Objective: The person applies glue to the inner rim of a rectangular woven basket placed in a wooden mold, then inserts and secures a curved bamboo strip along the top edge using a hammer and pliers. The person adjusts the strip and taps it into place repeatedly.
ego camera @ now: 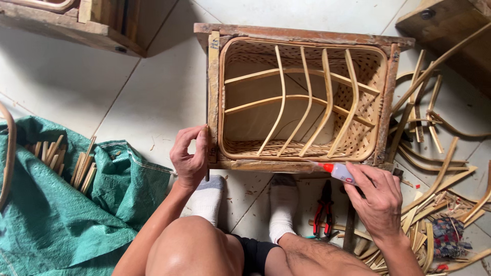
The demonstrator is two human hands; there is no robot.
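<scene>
Bare arms and hands, no sleeves; black shorts [254,254], bare knees; white-and-grey socks [209,199]

Green tarp [56,225], red pliers [322,212], prob. bamboo offcuts [440,179].

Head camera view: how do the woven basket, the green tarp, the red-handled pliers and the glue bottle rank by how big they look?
1. Woven basket and green tarp: alike, tarp partly out of frame.
2. Red-handled pliers.
3. Glue bottle, partly hidden in the right hand.

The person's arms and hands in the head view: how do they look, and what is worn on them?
Both arms are bare up to the frame edge, with no sleeves visible. The left hand and the right hand wear no gloves, and no rings, watch or bracelet can be seen. The fingernails are short. Lower down, the person wears dark shorts and white socks with grey toes.
</scene>
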